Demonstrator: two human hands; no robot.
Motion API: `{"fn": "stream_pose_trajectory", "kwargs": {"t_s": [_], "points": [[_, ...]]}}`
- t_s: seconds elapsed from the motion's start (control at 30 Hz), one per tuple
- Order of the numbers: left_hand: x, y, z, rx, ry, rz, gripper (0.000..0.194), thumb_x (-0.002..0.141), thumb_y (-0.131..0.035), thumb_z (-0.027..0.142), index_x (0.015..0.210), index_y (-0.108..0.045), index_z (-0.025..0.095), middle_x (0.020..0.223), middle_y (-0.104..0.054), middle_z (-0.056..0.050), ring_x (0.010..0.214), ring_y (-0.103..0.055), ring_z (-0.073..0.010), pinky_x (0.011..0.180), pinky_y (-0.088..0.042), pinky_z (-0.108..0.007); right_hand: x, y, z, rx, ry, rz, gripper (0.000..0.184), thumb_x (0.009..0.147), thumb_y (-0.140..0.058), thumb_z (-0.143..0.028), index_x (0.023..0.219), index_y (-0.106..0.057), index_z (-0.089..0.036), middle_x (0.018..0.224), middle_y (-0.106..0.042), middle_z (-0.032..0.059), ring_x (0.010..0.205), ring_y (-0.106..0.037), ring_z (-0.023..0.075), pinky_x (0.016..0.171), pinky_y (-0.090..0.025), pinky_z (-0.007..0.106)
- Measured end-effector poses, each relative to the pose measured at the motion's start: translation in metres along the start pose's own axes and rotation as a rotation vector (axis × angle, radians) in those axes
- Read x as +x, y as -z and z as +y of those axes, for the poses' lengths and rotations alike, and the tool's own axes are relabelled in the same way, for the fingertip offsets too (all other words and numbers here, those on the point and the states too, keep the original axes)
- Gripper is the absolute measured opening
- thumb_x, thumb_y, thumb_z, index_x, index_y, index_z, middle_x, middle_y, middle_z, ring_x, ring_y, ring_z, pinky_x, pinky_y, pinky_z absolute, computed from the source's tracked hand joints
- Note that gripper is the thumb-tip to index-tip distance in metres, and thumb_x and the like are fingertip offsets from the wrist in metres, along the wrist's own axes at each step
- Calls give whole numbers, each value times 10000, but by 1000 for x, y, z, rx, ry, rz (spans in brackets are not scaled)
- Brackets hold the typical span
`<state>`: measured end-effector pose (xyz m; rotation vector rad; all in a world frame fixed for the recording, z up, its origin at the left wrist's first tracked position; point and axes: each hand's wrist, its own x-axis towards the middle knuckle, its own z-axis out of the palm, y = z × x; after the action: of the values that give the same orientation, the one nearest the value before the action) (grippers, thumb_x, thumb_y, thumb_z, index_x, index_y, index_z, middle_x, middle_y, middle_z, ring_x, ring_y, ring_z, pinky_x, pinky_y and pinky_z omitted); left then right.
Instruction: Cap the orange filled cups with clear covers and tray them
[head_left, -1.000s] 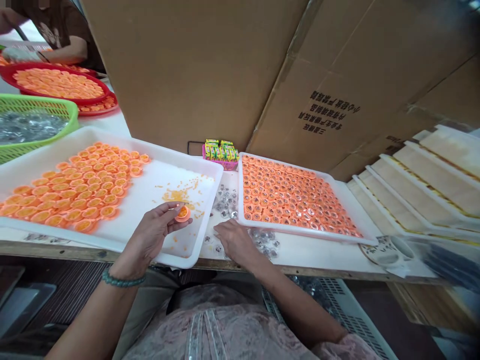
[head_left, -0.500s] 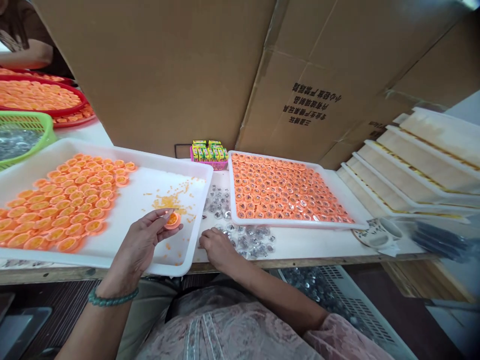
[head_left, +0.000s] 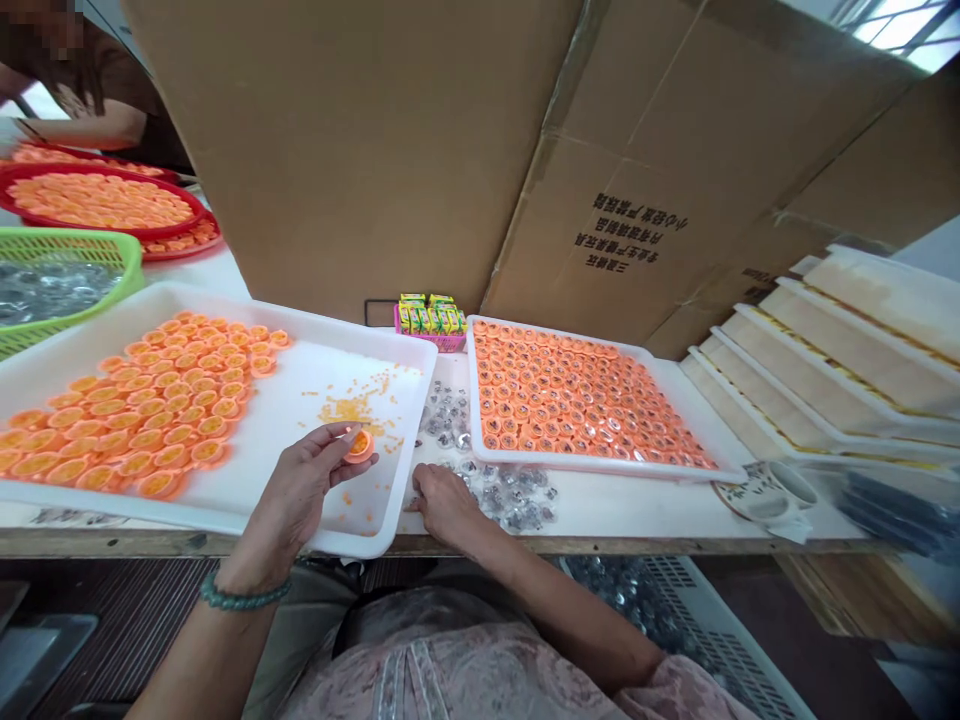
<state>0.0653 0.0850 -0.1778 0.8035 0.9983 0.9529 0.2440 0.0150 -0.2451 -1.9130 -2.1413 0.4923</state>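
Held over the right part of a white tray [head_left: 274, 440], my left hand [head_left: 304, 480] pinches a small round orange plastic cup [head_left: 360, 446] with yellow-orange bits inside. Several similar filled orange cups [head_left: 172, 410] cover the tray's left side, and loose orange bits [head_left: 349, 408] are scattered near its right end. Just right of that tray, my right hand [head_left: 448, 505] rests low at the table with its fingers curled together. Whatever its fingertips may hold is hidden. Small clear, shiny plastic pieces [head_left: 517, 495] lie in a heap beside it.
A second white tray [head_left: 600, 465] holds rows of orange cups with dark printed tops. Behind it are a pink basket [head_left: 442, 343] of small yellow-green packets and a tall cardboard sheet [head_left: 360, 150]. Stacked trays [head_left: 847, 340], a mug [head_left: 787, 490], a green basket [head_left: 131, 265] and a co-worker [head_left: 97, 90] flank the table.
The camera view has shifted a little, so everything appears slightly right and lower. Both hands keep nearly the same poses, the left still on the cup.
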Motion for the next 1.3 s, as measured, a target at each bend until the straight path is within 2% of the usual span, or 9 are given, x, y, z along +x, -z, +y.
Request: {"fn": "stream_pose_trajectory", "kwargs": {"t_s": [0.1,0.2,0.33,0.47,0.7,0.9,1.0,1.13,1.3], "points": [[-1,0,0,6,-9,-7,310,651,-756,325,876,-652,137,785,-672,-27,724,-646,-159,707,-538,-269,-9,12,4,242,-29,113,219,769,-572,-74,968,-582,-165,750,-597,3,676,-535,127,645,-417,233],[-1,-1,1,-1,-2,-21,330,643,-760,336,882,-662,130,809,-672,-38,747,-644,-171,740,-539,-298,-17,34,5,689,-118,280,194,787,-577,-179,973,-634,-181,716,-587,-10,649,-523,116,614,-428,231],[-2,-2,3,-26,22,-29,353,650,-750,355,914,-683,129,880,-682,-66,790,-642,-190,768,-538,-323,-12,63,-5,1031,-141,290,173,703,-679,-268,854,-666,-184,708,-597,-11,654,-540,114,614,-449,232],[-4,-2,1,-28,13,-77,351,669,-735,367,928,-693,135,892,-682,-76,808,-640,-200,794,-528,-338,6,70,-18,1152,-129,269,168,659,-718,-284,776,-653,-183,705,-605,-10,646,-551,112,637,-478,244],[-5,-2,2,-32,15,-105,370,678,-714,425,925,-710,149,899,-680,-85,805,-629,-205,802,-514,-364,39,78,-21,1000,58,115,191,730,-645,-254,909,-659,-187,758,-576,-8,725,-545,116,697,-485,250],[-7,-5,7,64,28,-180,369,644,-753,382,939,-714,163,888,-683,-71,808,-612,-183,822,-496,-325,68,103,-26,686,255,-180,62,770,-598,-144,827,-620,-159,744,-577,-17,682,-521,100,660,-432,220],[-7,-6,7,104,14,-239,370,658,-742,371,969,-710,172,961,-675,-79,882,-601,-205,823,-496,-325,81,112,-34,498,411,-270,112,777,-577,-87,823,-646,-162,810,-581,-3,734,-532,105,697,-430,220],[-6,-4,5,94,11,-263,346,658,-742,354,949,-712,168,960,-676,-77,867,-607,-207,825,-500,-342,88,115,-43,393,537,-275,155,783,-558,-54,832,-656,-164,892,-588,18,835,-555,123,774,-441,245],[-4,-2,4,22,8,-206,345,649,-752,313,964,-706,178,934,-689,-66,817,-621,-186,814,-505,-330,66,106,-43,508,422,-64,332,823,-556,-124,1146,-548,-199,1013,-621,37,911,-580,139,839,-462,297]]}}
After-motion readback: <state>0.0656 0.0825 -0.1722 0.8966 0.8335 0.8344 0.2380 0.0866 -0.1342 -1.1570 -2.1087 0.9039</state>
